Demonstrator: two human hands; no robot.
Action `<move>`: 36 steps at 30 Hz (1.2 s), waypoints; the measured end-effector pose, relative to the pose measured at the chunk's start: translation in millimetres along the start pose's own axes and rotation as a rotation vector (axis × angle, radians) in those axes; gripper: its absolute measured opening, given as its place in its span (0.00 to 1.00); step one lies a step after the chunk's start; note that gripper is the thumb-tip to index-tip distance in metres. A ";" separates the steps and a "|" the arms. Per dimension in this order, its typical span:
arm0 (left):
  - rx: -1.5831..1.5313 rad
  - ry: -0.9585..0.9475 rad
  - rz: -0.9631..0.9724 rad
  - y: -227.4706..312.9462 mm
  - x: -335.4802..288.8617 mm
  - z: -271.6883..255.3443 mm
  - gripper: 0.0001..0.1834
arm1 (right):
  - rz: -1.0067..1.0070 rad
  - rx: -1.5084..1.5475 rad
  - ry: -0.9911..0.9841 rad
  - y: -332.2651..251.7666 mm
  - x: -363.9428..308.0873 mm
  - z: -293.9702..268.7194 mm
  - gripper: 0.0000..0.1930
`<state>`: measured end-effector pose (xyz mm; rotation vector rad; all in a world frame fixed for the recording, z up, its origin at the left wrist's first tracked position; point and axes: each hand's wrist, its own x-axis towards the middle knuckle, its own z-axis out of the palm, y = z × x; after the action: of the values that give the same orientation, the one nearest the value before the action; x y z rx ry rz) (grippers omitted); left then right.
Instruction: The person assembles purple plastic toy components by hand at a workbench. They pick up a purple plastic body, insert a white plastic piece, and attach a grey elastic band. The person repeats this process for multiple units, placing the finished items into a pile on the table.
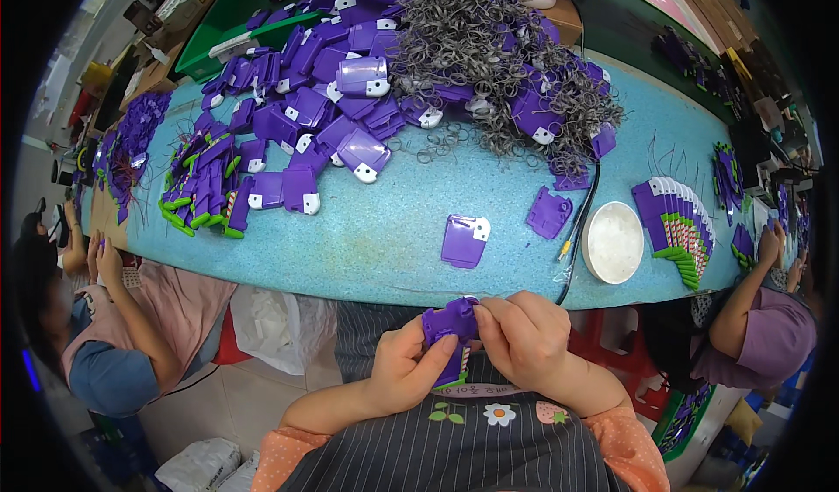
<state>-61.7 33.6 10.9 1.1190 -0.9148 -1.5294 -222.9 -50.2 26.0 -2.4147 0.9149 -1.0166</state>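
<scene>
Both my hands hold one purple plastic part (448, 324) just below the table's near edge, over my lap. My left hand (404, 371) grips it from the left and below, thumb on its face. My right hand (524, 330) pinches its upper right corner. A striped piece shows under the part. On the blue table (393, 256) right in front lie a purple part with a white corner (464, 240) and a plain purple shell (548, 212).
A big heap of purple parts (332, 81) and a tangle of grey rings (489, 46) fill the far table. Assembled pieces with green edges (203, 190) lie left; a fanned row (680, 230) and a white round lid (613, 241) lie right. Other people sit left (114, 326) and right (756, 326).
</scene>
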 end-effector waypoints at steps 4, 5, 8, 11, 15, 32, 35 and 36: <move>-0.204 -0.018 -0.037 4.1 0.5 4.7 0.14 | -0.013 0.004 0.067 -0.5 -1.5 2.0 0.07; -0.205 -0.018 -0.039 4.2 0.4 5.0 0.14 | -0.015 0.005 0.082 0.1 -2.6 2.9 0.07; -0.182 -0.015 -0.033 3.2 -0.6 5.1 0.14 | -0.033 0.002 0.085 0.8 -6.2 4.8 0.07; -0.098 -0.020 0.005 -3.4 -0.6 2.5 0.15 | -0.028 -0.002 0.054 -0.1 -5.5 2.3 0.07; -0.010 -0.032 0.027 -7.3 1.6 0.2 0.15 | -0.030 -0.033 0.047 0.5 -4.0 1.9 0.07; 0.156 -0.009 0.059 -7.8 6.6 -5.9 0.13 | -0.057 -0.065 0.054 7.6 -2.8 9.2 0.07; 0.268 -0.005 0.109 -7.5 6.5 -7.2 0.14 | -0.058 -0.054 0.047 7.8 -2.1 9.3 0.08; 0.332 0.022 0.161 -7.4 6.8 -5.9 0.14 | -0.059 -0.046 0.035 8.0 -2.3 9.5 0.08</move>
<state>-58.6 28.5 0.8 1.2582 -1.2448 -1.2608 -220.5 -53.7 14.0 -2.4822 0.8931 -1.0734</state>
